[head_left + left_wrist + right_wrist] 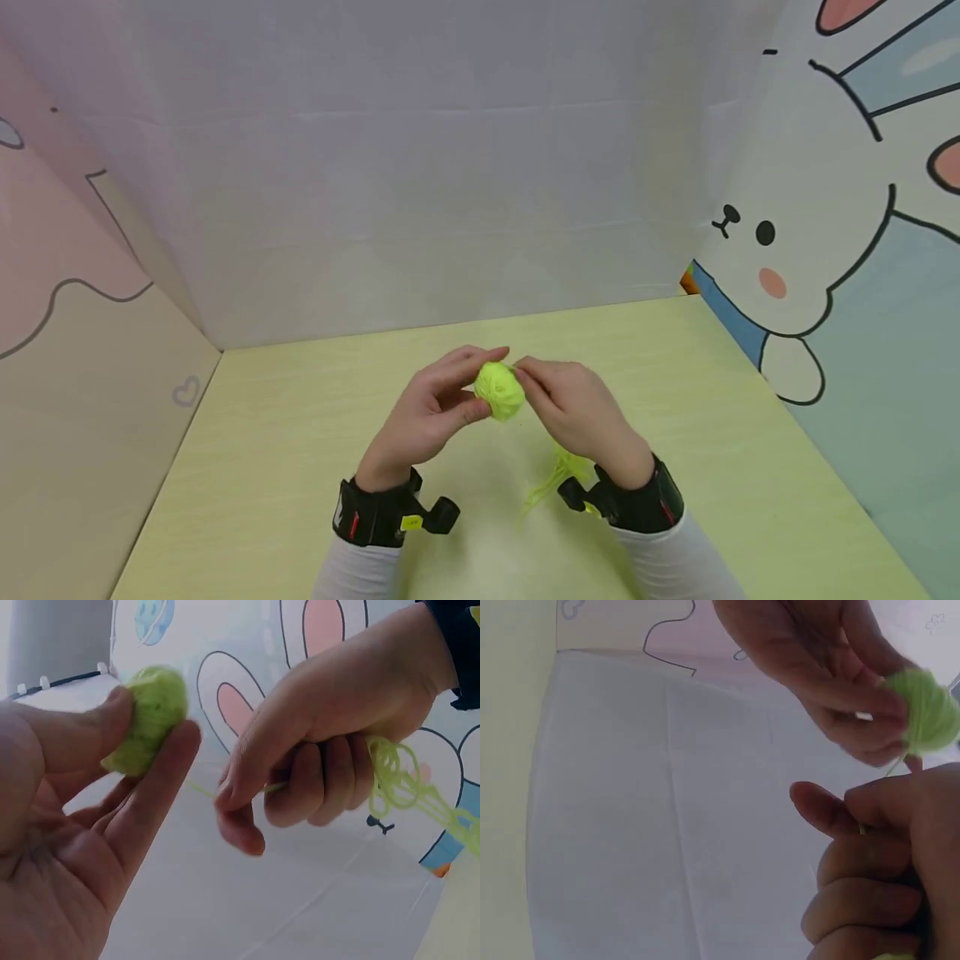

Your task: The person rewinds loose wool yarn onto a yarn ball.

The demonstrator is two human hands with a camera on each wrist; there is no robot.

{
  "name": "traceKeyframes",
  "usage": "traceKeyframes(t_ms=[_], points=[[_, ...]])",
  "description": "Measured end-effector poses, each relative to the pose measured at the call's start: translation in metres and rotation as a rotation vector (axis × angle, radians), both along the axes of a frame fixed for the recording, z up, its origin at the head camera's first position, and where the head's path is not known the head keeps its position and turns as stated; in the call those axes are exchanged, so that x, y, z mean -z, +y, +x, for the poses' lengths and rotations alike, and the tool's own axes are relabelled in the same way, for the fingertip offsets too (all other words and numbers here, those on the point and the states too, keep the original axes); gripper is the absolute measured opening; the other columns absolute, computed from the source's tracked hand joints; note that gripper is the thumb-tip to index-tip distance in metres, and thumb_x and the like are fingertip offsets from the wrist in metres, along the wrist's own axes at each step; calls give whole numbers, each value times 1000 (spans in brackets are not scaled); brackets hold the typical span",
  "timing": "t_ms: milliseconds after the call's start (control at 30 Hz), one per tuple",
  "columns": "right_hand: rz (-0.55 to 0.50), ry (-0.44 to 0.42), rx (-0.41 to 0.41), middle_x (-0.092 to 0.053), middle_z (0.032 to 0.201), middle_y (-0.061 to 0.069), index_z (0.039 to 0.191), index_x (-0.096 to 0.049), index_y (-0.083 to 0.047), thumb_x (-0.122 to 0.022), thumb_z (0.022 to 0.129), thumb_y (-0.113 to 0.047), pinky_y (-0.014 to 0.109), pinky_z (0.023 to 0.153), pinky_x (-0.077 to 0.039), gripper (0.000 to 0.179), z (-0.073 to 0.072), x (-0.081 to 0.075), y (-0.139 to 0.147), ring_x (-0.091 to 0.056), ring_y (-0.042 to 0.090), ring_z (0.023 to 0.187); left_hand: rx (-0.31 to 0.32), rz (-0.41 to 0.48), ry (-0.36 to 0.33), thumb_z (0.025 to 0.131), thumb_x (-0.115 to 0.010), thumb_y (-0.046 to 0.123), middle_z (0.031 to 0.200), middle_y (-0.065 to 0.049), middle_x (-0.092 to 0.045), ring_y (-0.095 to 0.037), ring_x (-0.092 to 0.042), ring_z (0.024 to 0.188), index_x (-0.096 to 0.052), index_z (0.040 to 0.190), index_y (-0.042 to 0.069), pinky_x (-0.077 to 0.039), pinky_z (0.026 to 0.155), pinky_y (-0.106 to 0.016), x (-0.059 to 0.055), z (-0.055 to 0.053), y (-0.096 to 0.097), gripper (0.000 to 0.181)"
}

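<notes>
A small ball of neon yellow-green yarn [499, 391] is pinched between the thumb and fingers of my left hand [435, 408], above the table. My right hand [581, 408] is just right of the ball, thumb and index finger pinching the strand that runs to it. In the left wrist view the taut strand [201, 789] crosses the gap between the hands. My right hand's other fingers curl over the yarn, and loose loops [394, 772] come out behind them. The right wrist view shows the wound ball [928, 712] at the left fingertips.
Loose yarn [558, 477] hangs below my right wrist, over the pale yellow table [285, 467]. A white sheet [420, 183] stands behind the table, with cartoon-printed panels [862, 333] at the sides. Each wrist wears a black camera strap [371, 512].
</notes>
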State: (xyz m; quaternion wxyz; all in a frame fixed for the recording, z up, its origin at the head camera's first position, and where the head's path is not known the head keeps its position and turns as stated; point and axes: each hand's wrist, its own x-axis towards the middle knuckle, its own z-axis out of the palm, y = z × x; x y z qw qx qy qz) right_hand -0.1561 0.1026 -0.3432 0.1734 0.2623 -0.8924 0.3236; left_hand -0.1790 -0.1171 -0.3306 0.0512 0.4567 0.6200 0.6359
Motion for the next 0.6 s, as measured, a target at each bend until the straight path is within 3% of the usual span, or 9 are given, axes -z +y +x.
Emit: traceKeyframes(t_ms=[133,233,300,433,533,600], points=[[93,-75,-71,-60,73,-13,102,-68,-21,-49,105,-25,28,58,-48,20,4,3,-15,-50,5,62,-225,105,-108,92,-68,5,123,-16,-57,-30,-59,103,-55,139,5,-58,83,-31,1,-1,4,48],[130,-88,-100,-69,88,-13,101,-68,-22,-47,106,-24,29,63,-54,21,7,4,-22,-57,2,71,-392,104,-122,91,-69,2,118,-12,-58,-27,-60,99,-58,138,11,-57,81,-24,6,-4,8,49],[150,-87,-109,-69,90,-12,101,-68,-21,-46,106,-24,30,65,-55,22,9,4,-24,-60,2,74,-487,73,-82,91,-69,1,114,-11,-57,-25,-59,97,-57,139,14,-56,78,-22,11,-7,9,51],[160,-65,-119,-70,91,-12,99,-69,-20,-48,105,-23,28,64,-55,22,11,3,-26,-60,1,73,-637,-54,71,93,-68,6,114,-9,-57,-19,-57,98,-53,142,15,-54,75,-27,18,-12,11,52],[151,-4,-107,-68,86,-13,98,-69,-20,-52,104,-24,25,57,-51,18,13,2,-24,-53,1,63,-679,-147,169,94,-67,9,118,-8,-56,-16,-55,95,-52,143,14,-53,70,-32,22,-13,11,52],[129,52,-90,-68,85,-12,98,-69,-19,-56,102,-24,24,54,-48,15,13,2,-22,-49,1,60,-672,-196,207,94,-67,9,118,-8,-55,-14,-53,92,-51,143,13,-52,67,-33,24,-14,10,52]])
